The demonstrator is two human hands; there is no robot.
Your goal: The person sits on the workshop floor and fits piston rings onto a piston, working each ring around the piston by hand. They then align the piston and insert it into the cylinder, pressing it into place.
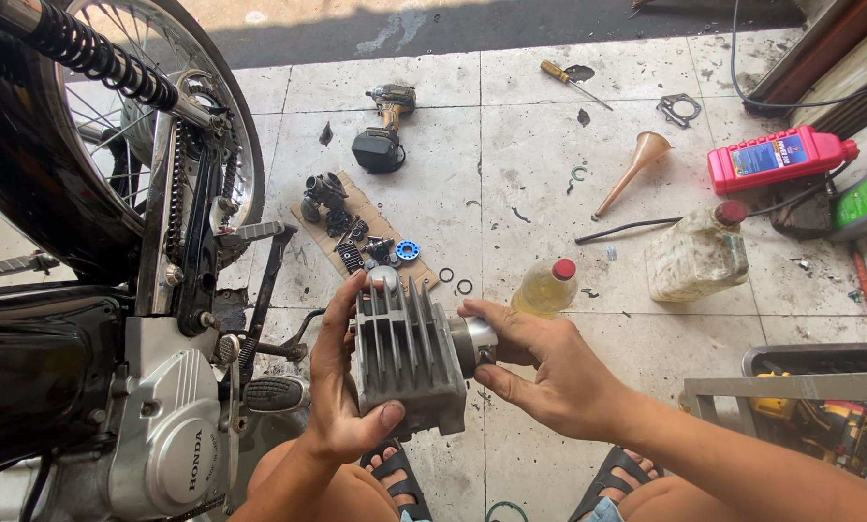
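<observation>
Left hand (341, 387) grips a grey finned engine cylinder (406, 353) above the tiled floor (540, 155), beside a motorcycle (114, 319); right hand (549, 372) fingers close around the piston (474, 345) protruding from it

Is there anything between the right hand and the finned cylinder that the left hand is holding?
Nothing visible stands between them. The left hand grips the finned cylinder by its side, and the right hand is already on the round metal piston at the cylinder's open end, with its fingers around it.
</observation>
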